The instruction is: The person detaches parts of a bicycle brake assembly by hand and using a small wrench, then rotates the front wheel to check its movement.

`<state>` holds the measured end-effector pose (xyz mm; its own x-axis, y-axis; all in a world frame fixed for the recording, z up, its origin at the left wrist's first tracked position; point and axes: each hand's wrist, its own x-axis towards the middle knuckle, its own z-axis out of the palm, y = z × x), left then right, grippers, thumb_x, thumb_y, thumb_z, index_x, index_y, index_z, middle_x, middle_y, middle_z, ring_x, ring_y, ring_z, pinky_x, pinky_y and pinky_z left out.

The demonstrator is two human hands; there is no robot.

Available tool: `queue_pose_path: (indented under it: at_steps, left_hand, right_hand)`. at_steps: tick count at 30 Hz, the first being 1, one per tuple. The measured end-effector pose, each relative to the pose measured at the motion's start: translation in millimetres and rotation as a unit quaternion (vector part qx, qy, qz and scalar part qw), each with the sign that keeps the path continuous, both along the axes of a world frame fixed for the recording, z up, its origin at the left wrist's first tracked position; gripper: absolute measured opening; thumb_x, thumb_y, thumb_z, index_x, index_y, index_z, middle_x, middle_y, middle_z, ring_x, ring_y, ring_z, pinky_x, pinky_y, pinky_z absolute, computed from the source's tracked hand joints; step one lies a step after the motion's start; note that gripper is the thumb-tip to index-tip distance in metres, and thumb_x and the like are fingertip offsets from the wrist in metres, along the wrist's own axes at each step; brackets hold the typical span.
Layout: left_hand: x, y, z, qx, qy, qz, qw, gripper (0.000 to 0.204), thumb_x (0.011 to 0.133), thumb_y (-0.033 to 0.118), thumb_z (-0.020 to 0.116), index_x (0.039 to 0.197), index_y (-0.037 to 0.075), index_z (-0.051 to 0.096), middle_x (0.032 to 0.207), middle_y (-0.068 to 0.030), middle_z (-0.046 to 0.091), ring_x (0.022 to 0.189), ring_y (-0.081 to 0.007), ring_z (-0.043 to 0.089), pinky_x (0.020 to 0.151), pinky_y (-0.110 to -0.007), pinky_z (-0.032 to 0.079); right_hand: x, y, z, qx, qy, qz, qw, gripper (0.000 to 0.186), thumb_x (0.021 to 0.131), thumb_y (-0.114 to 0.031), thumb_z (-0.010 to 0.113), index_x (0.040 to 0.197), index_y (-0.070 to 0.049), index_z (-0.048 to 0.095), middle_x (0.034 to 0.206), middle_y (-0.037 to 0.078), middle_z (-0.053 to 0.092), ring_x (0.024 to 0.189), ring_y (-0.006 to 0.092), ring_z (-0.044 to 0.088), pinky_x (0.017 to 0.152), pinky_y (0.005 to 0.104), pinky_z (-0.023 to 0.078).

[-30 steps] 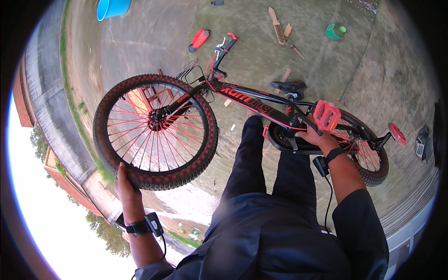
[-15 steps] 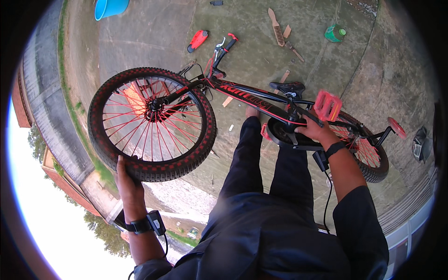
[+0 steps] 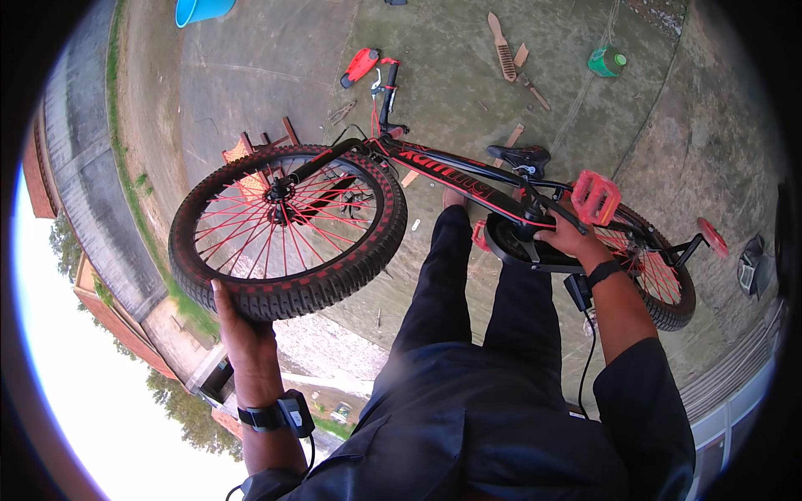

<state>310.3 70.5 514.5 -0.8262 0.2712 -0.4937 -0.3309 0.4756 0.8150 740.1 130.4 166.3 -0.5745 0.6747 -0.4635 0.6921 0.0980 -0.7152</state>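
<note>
A black and red bicycle [image 3: 451, 177] is held tilted nearly sideways in front of me. My left hand [image 3: 245, 332] grips the checkered tyre of the front wheel [image 3: 359, 263] at its lower left, thumb along the sidewall. My right hand [image 3: 568, 236] is wrapped round the frame by the crank, just below a red pedal [image 3: 596, 198]. The rear wheel [image 3: 675, 305] lies to its right, partly behind my forearm. The saddle [image 3: 518, 157] and handlebar [image 3: 388, 96] point away from me. My legs are beneath the bicycle.
On the concrete lie a wire brush [image 3: 501, 46], a knife-like tool [image 3: 535, 92], a red-black object [image 3: 359, 67] and pliers [image 3: 342, 111]. A green container [image 3: 606, 61] and a blue bucket [image 3: 203, 10] stand farther off. An orange slatted object [image 3: 241, 150] is behind the front wheel.
The front wheel has tipped, showing more tread and uncovering more of the orange object behind it. The handlebar has swung slightly left. Both hands keep their grips.
</note>
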Motion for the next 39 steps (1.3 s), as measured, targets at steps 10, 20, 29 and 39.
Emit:
queue_pose_path:
  at_steps: [10,20,29,39]
  left_hand:
    - [-2.3,12.6,-11.6,0.047,-0.004,-0.059,0.997,0.060,0.092,0.046,0.062,0.135,0.006,0.046,0.128,-0.0062,0.059,0.114,-0.0214,0.058,0.100,-0.041,0.047]
    - [3.8,3.8,-12.9,0.054,-0.019,-0.066,0.996,0.059,0.095,0.047,0.057,0.139,0.009,0.044,0.137,-0.0081,0.052,0.123,-0.0238,0.052,0.103,-0.046,0.043]
    - [-11.7,-13.5,-4.0,0.039,-0.047,-0.081,0.995,0.064,0.093,0.052,0.057,0.138,0.009,0.045,0.134,-0.0093,0.055,0.122,-0.0255,0.053,0.101,-0.046,0.044]
    - [-76.8,-52.6,-4.9,0.059,-0.070,-0.152,0.984,0.072,0.094,0.055,0.054,0.140,0.002,0.037,0.135,-0.0212,0.049,0.118,-0.0321,0.056,0.095,-0.044,0.047]
  right_hand:
    - [-5.0,16.1,3.9,-0.129,-0.135,0.096,0.978,0.061,0.075,-0.049,0.070,0.124,-0.015,0.057,0.119,0.011,0.058,0.113,0.0313,0.056,0.093,0.0452,0.047]
    - [-6.9,9.5,10.0,-0.057,-0.130,0.062,0.988,0.051,0.071,-0.047,0.072,0.106,-0.012,0.064,0.111,0.012,0.061,0.105,0.0317,0.060,0.088,0.0457,0.049]
    - [-21.3,8.4,44.4,0.001,-0.127,0.037,0.991,0.048,0.073,-0.037,0.073,0.108,-0.006,0.064,0.110,0.016,0.063,0.104,0.0336,0.060,0.090,0.0449,0.049]
    - [-30.8,-39.1,74.0,0.107,-0.134,-0.121,0.978,0.042,0.075,-0.022,0.075,0.110,-0.004,0.063,0.110,0.018,0.062,0.106,0.0369,0.058,0.094,0.0422,0.046]
